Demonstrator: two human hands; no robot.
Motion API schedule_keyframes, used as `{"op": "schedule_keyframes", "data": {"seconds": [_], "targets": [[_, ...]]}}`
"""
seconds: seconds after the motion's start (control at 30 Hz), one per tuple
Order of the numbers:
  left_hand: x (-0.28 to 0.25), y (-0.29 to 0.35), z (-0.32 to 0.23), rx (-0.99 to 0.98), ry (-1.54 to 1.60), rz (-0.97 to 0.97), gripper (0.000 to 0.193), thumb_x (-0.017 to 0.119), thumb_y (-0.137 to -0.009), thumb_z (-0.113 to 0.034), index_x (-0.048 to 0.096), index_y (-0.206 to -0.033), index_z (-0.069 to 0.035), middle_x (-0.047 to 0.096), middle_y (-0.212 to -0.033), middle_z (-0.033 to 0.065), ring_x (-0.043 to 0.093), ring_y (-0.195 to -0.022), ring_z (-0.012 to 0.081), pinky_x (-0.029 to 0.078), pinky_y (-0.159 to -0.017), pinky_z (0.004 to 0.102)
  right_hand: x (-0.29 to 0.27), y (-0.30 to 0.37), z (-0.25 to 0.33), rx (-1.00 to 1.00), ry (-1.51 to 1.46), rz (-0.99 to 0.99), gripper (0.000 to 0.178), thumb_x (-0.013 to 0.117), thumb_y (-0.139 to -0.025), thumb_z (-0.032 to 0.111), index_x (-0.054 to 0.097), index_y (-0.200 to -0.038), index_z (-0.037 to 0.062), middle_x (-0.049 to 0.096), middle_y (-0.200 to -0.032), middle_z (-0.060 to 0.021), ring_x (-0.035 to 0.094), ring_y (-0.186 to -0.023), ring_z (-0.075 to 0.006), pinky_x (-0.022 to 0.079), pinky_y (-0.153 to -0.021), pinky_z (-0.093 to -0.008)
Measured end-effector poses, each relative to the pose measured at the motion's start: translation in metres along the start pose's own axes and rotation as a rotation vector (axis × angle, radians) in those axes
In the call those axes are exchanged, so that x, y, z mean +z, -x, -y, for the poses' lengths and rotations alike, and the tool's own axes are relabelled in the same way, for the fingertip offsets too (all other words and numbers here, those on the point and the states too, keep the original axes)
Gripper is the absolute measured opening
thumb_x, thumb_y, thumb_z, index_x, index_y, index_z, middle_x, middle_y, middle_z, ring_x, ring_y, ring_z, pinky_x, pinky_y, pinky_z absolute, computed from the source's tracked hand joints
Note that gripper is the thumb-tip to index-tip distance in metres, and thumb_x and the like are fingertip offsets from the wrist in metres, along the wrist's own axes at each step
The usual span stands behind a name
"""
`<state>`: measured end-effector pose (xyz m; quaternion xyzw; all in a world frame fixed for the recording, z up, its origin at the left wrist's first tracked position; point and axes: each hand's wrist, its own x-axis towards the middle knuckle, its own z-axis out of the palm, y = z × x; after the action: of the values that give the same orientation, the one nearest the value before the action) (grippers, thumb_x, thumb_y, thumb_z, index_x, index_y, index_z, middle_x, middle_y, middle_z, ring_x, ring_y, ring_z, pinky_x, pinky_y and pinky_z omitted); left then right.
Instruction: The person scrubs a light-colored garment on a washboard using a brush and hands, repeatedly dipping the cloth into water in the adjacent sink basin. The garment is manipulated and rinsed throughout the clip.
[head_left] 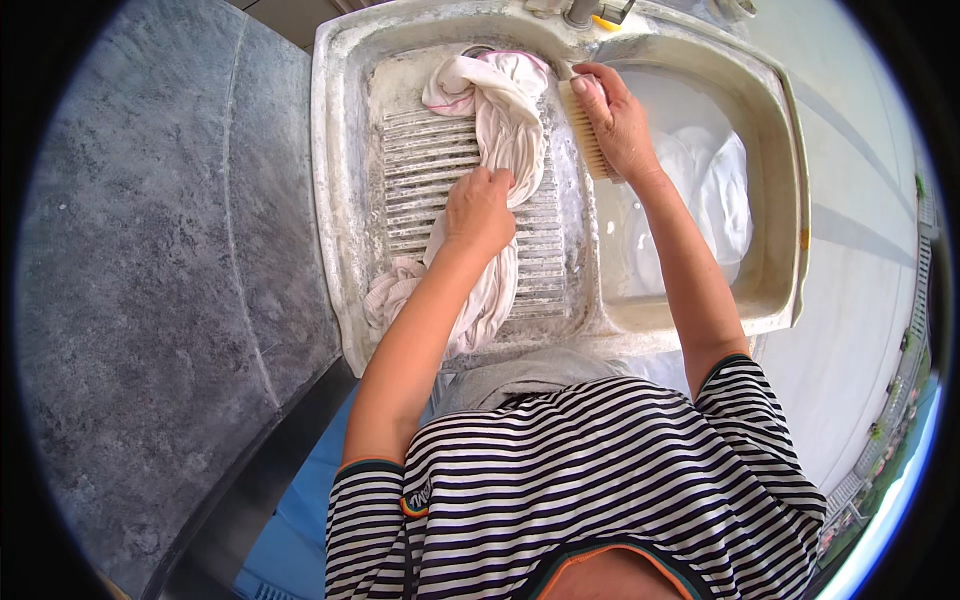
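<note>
A wet, pale pinkish-white cloth point(510, 140) lies twisted lengthwise over the ribbed washboard point(430, 150) in the left part of the sink. My left hand point(480, 212) is closed on the middle of this cloth. Over the ridge between the two halves of the sink, my right hand point(622, 125) grips a scrubbing brush point(588, 132) with pale bristles, which point left toward the cloth. The brush is apart from the cloth. To the right, a white cloth point(722, 190) lies in cloudy water in the basin point(775, 200), partly hidden by my right forearm.
A tap point(580, 12) stands at the sink's far edge, with a small yellow thing point(605, 23) beside it. Left of the sink is a dark grey countertop point(150, 220). Something blue point(290, 530) shows below the counter's near edge. Pale paving point(860, 280) stretches away on the right.
</note>
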<state>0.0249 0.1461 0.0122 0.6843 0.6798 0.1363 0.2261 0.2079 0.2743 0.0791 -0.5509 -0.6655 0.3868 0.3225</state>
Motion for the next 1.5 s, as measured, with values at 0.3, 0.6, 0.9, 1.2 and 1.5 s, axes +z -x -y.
{"op": "schedule_keyframes", "data": {"seconds": [0.3, 0.6, 0.9, 1.2, 1.5], "targets": [[-0.008, 0.130, -0.005, 0.155, 0.042, -0.289, 0.015, 0.061, -0.071, 0.002, 0.063, -0.083, -0.007, 0.061, -0.092, 0.0071, 0.059, -0.094, 0.0276, 0.041, -0.092, 0.0436, 0.102, 0.086, -0.030, -0.834, 0.411, 0.295, 0.057, 0.071, -0.088, 0.051, 0.060, -0.128, 0.0121, 0.059, -0.097, -0.0138, 0.063, -0.088, -0.0320, 0.052, -0.079, -0.0427], [-0.018, 0.136, -0.011, 0.097, 0.069, -0.246, 0.014, 0.067, -0.070, -0.006, 0.060, -0.082, -0.008, 0.056, -0.094, 0.0080, 0.056, -0.099, 0.0279, 0.040, -0.094, 0.0452, 0.128, -0.020, 0.001, -0.549, 0.679, 0.312, 0.054, 0.065, -0.089, 0.059, 0.065, -0.114, 0.0109, 0.065, -0.099, -0.0189, 0.068, -0.094, -0.0346, 0.056, -0.082, -0.0459], [-0.005, 0.128, -0.005, 0.113, 0.072, -0.252, 0.025, 0.077, -0.071, -0.015, 0.059, -0.088, -0.010, 0.056, -0.096, 0.0053, 0.055, -0.097, 0.0271, 0.039, -0.093, 0.0445, 0.152, -0.040, -0.024, -0.642, 0.754, 0.140, 0.045, 0.066, -0.091, 0.052, 0.064, -0.116, 0.0142, 0.065, -0.091, -0.0151, 0.069, -0.087, -0.0332, 0.058, -0.075, -0.0424], [-0.067, 0.071, 0.036, -0.277, 1.168, -0.264, 0.023, 0.075, -0.087, -0.003, 0.053, -0.094, -0.004, 0.062, -0.088, 0.0012, 0.058, -0.079, 0.0075, 0.049, -0.071, 0.0245, 0.076, 0.011, 0.033, -0.107, -0.275, 1.129, 0.074, 0.066, -0.079, 0.016, 0.049, -0.151, 0.0175, 0.062, -0.138, -0.0111, 0.057, -0.128, -0.0206, 0.043, -0.114, -0.0382], [-0.098, 0.056, 0.035, -0.128, 0.537, -0.466, 0.067, 0.078, -0.088, -0.043, 0.053, -0.137, -0.004, 0.063, -0.126, 0.0181, 0.057, -0.123, 0.0324, 0.044, -0.105, 0.0430, 0.032, -0.067, 0.046, -0.159, -0.270, 0.235, 0.056, 0.072, -0.078, 0.021, 0.058, -0.131, 0.0076, 0.066, -0.114, -0.0136, 0.068, -0.099, -0.0299, 0.057, -0.086, -0.0408]]}}
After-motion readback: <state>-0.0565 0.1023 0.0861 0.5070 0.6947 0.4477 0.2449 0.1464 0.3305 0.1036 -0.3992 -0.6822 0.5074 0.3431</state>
